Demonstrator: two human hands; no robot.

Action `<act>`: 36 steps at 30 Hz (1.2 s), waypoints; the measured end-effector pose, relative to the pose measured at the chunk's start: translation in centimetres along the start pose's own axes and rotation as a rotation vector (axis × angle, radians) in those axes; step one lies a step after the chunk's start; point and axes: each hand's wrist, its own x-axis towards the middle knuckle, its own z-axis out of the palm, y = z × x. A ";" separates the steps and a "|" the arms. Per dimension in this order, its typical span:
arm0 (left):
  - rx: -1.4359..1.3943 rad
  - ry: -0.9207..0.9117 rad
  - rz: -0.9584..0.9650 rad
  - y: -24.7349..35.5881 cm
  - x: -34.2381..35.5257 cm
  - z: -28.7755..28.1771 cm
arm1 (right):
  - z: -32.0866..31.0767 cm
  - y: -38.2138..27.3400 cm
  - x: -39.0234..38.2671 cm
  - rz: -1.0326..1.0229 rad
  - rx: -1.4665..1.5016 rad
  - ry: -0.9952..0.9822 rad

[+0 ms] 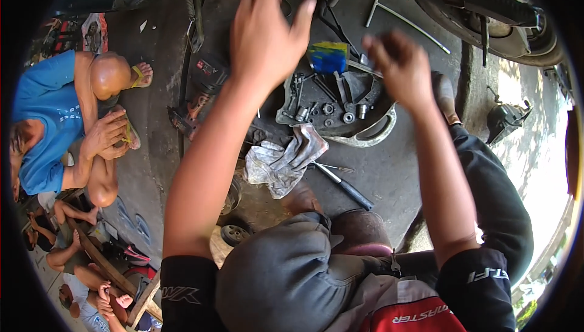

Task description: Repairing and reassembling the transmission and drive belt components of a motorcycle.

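My left hand (267, 37) is raised over the far side of the work area, fingers and thumb spread, holding nothing. Across from it, my right hand (401, 67) is up beyond the right end of a metal tray (372, 134). Its fingers are loosely bent and slightly blurred, with nothing visible in them. Sockets (362, 111), nuts (328, 108), wrenches and other small metal parts lie in the tray. A blue and yellow packet (328, 58) sits at the tray's far edge, between my hands. Nearer me are a stained grey rag (286, 158) and a hammer (345, 187).
A T-handle wrench (409, 23) lies on the floor at the far right, near a motorcycle wheel (517, 43). A red and black power tool (198, 104) is left of my left forearm. A person in blue (52, 116) sits at the left, with others behind.
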 end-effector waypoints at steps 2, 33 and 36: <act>-0.134 -0.248 -0.224 1.1 -6.3 -2.4 | 0.2 1.6 -5.7 0.368 0.056 -0.218; -0.722 -0.474 -0.944 3.7 7.2 1.8 | 4.6 -5.6 7.8 0.048 0.444 0.380; -0.783 -0.423 -1.011 3.5 7.4 2.3 | 4.0 -6.0 8.3 -0.027 0.366 0.383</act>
